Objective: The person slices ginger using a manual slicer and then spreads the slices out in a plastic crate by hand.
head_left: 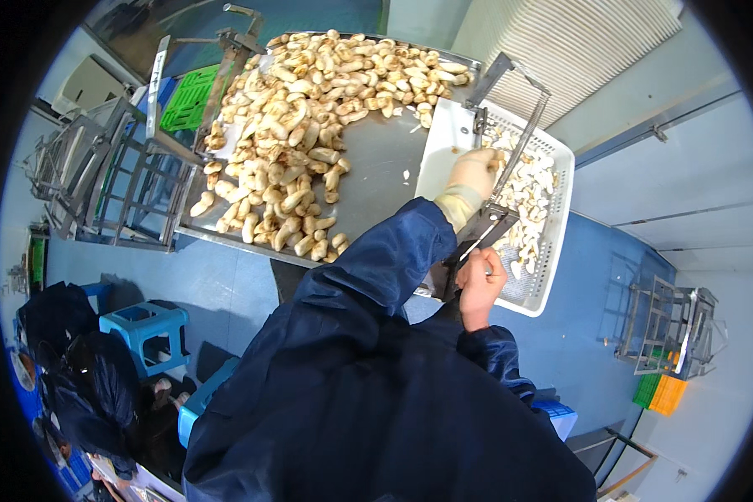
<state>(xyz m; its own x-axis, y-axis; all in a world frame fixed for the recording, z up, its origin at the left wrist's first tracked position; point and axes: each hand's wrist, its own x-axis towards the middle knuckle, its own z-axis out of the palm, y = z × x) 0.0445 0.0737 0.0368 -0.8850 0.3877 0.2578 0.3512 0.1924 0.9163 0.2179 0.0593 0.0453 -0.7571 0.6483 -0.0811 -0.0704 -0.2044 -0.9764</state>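
Note:
My left hand (472, 174), in a pale glove, rests at a metal slicing frame (523, 134) over a white board (446, 138). Its fingers are curled in, and what they hold is hidden. Closer to my body, my bare right hand (482, 287) is closed on the cutter handle (467, 255) at the near end of the frame. Just right of both hands lies a white perforated basket (563, 201) with many pale mushroom slices (529, 205) in it. Left of my left hand, a large pile of whole mushrooms (297, 142) covers much of a steel table (381, 163).
A second metal frame (155, 92) is fixed at the table's left end, near a green crate (191, 99). Metal racks (125, 180) and blue stools (148, 330) stand to the left, by a person in dark clothes (100, 376). Stacked corrugated white sheets (560, 50) rise behind the basket.

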